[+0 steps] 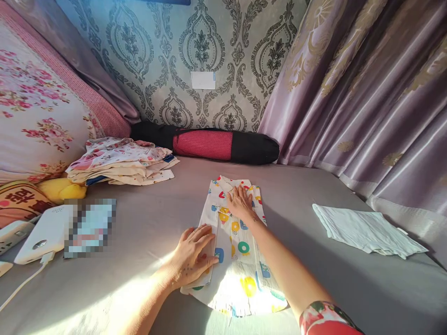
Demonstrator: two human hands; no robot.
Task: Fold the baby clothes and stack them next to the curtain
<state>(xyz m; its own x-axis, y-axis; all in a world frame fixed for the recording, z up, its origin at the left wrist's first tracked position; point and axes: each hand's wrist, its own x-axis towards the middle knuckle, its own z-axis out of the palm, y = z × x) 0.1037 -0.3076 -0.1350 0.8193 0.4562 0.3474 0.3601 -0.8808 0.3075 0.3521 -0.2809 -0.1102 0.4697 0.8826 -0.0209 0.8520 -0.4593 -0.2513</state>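
- The printed shirt (234, 237) lay front up on the bed (157, 218), collar toward the far edge, well short of it.
- Its sides or sleeves seemed to be laid inward already, making long strips down the front.
- The wide hem was flat, with no fold across the length; that part looked undone.
- The left hand (195, 253) rested on the left strip, fingers slightly spread, pinching nothing visible.
- The right hand (240, 200) pressed flat below the collar, fingers spread.
- A pile of clothes (120, 160) sat near the far left corner, apparently finished.
- A pale cloth (366, 230) lay near the right edge.
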